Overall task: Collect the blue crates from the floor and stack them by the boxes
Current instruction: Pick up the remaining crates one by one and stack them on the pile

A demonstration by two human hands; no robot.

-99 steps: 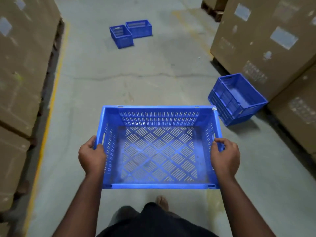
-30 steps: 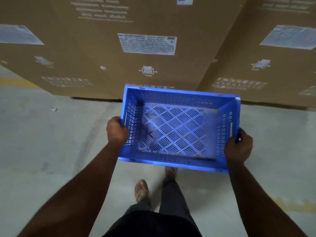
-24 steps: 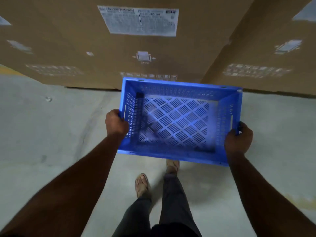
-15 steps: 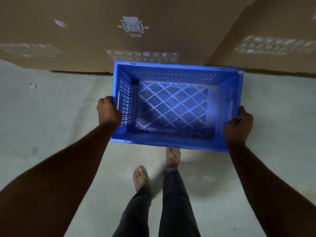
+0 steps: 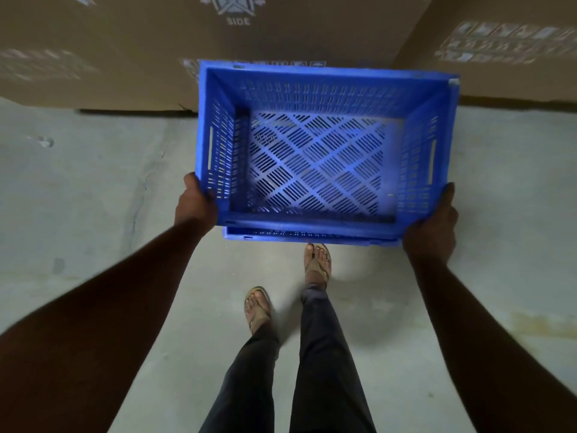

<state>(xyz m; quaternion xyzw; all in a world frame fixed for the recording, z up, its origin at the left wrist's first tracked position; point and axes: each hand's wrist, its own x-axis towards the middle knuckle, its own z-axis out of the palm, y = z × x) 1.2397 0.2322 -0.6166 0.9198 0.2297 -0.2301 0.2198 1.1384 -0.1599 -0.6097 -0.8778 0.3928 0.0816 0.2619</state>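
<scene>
L hand (image 5: 195,203) grips the blue crate (image 5: 324,157) at its near-left corner, thumb over the rim, rest of the fingers hidden under/behind the wall. R hand (image 5: 432,223) grips the near-right corner, thumb up along the outer side wall, fingers curled out of sight below. Both arms stretched fwd, well apart, crate between them.

Crate sits level, open top toward the camera, nothing inside; slotted diamond-pattern bottom, slotted walls, long handle slot in each short side. Below its near edge a second blue rim (image 5: 309,239) shows, parallel and just proud of it. Cannot tell whether that's a lower crate or part of the same one, nor whether they touch.

Far rim of the crate overlaps the base of a big cardboard box (image 5: 125,57) w/ "SIDE" mark; gap betw. them can't be judged from this angle. A second cardboard box (image 5: 505,45) stands to the right, its corner edge meeting the first just behind the crate's far-right corner.

Concrete floor (image 5: 78,198) open to the left of the crate, w/ a crack running down it, and open to the right as well. Person's feet in sandals (image 5: 257,309) just behind the crate's near edge, R foot fwd and nearly under it, dark trousers.
</scene>
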